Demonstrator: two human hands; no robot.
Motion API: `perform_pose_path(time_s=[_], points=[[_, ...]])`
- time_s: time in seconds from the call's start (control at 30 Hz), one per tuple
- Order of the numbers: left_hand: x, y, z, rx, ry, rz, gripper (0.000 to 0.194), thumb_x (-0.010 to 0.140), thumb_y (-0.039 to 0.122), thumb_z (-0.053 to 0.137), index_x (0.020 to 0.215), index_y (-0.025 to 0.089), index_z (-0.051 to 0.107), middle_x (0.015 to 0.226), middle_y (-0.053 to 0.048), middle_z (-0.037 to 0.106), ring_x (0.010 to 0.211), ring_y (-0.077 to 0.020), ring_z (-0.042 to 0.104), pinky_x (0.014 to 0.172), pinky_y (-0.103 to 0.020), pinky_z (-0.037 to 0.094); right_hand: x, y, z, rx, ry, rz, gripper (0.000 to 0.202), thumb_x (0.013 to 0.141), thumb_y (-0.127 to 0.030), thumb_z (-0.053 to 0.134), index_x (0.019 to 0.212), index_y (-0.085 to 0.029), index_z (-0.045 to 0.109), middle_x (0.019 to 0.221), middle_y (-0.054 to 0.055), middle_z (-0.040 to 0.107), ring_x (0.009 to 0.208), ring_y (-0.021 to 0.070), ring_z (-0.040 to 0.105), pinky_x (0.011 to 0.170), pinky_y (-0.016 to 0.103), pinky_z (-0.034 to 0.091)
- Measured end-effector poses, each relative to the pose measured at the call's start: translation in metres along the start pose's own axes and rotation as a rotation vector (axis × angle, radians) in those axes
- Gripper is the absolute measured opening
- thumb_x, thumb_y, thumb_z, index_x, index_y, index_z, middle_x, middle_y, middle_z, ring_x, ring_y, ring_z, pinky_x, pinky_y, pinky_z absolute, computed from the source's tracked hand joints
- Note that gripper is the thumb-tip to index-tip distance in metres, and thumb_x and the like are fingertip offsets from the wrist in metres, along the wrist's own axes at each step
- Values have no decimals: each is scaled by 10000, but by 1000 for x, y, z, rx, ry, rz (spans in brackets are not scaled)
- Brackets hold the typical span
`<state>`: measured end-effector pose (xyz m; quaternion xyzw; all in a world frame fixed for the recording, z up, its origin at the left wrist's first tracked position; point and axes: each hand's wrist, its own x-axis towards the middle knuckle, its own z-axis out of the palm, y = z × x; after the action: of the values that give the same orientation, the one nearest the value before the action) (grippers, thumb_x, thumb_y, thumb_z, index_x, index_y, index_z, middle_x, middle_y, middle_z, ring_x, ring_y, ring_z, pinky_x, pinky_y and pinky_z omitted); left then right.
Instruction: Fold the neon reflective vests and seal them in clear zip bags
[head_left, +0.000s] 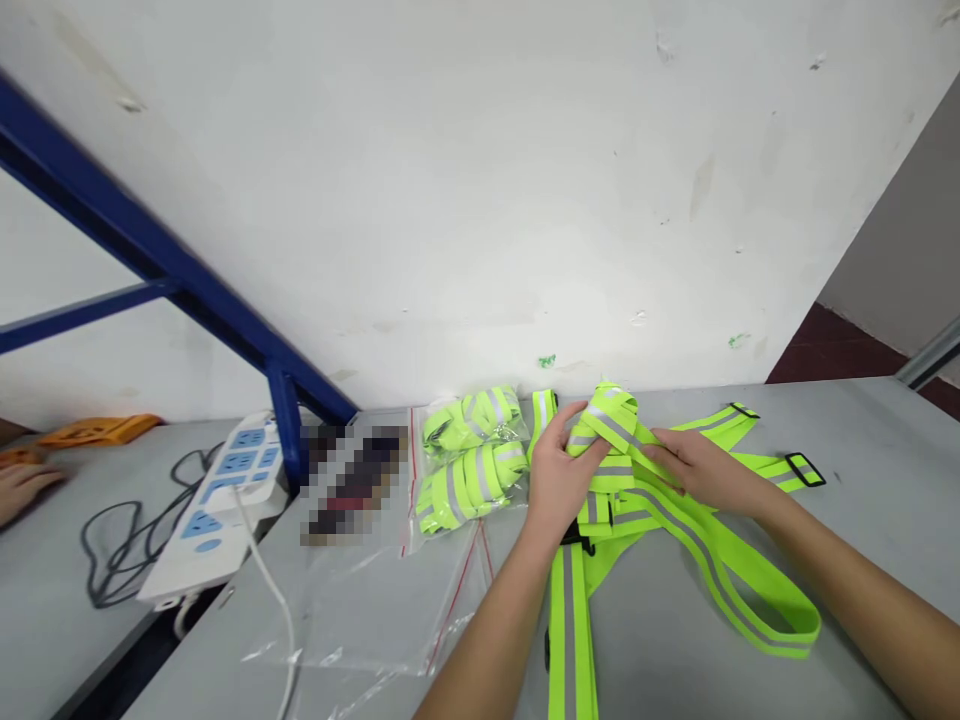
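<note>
Neon-yellow reflective straps with grey stripes and black buckles lie spread over the grey table. My left hand is closed around a bundle of folded reflective strap, held a little above the pile. With its fingers pinched, my right hand grips the strap to the right of that bundle. A long loop of strap hangs down below my right hand onto the table. Just left of my left hand, zip bags hold rolled straps of the same kind.
Flat clear plastic bags with red seals lie at front left. Further left are a white power strip with cables and a blue metal frame. Another person's hand is near an orange item. A white wall stands behind.
</note>
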<state>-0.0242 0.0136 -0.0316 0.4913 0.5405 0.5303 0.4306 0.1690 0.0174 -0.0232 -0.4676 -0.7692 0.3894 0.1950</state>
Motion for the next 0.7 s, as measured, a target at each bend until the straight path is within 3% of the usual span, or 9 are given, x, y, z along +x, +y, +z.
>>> perform_pose_path(time_s=[0.13, 0.3, 0.4, 0.53, 0.7], points=[[-3, -6, 8, 30, 62, 6, 413, 695, 287, 717, 1096, 227, 642, 1067, -42, 680, 1002, -228, 616, 834, -301, 468, -1, -9, 16, -204, 82, 35, 308, 973, -381, 276, 710, -232, 335, 609, -28, 485, 522, 136, 446, 501, 254, 303], [-17, -9, 20, 103, 98, 57, 337, 794, 321, 620, 1101, 220, 526, 1067, -55, 634, 947, -212, 605, 772, -290, 452, -6, -35, 35, -571, 234, 125, 225, 944, -253, 318, 783, -217, 471, 607, 21, 572, 506, 169, 503, 471, 277, 264], [-22, -11, 26, -70, 47, -5, 319, 845, 334, 554, 1122, 238, 428, 1028, -34, 620, 916, -181, 605, 783, -280, 456, -6, -42, 49, -719, 330, -13, 228, 884, -128, 372, 1003, -160, 564, 763, 100, 667, 676, 227, 603, 567, 312, 377], [-24, -15, 30, -409, 20, -177, 288, 881, 428, 483, 1097, 269, 381, 997, 3, 618, 922, -153, 616, 787, -260, 474, -2, -38, 62, -896, 382, -143, 487, 805, -33, 411, 1287, -63, 463, 866, 140, 671, 816, 277, 603, 721, 385, 418], [-25, -13, 31, -471, -12, -271, 457, 818, 509, 599, 1176, 282, 428, 1063, -12, 627, 968, -143, 612, 792, -230, 476, -2, -35, 61, -924, 293, -239, 366, 796, -33, 426, 1107, -96, 610, 824, 121, 628, 780, 266, 553, 710, 399, 388]])
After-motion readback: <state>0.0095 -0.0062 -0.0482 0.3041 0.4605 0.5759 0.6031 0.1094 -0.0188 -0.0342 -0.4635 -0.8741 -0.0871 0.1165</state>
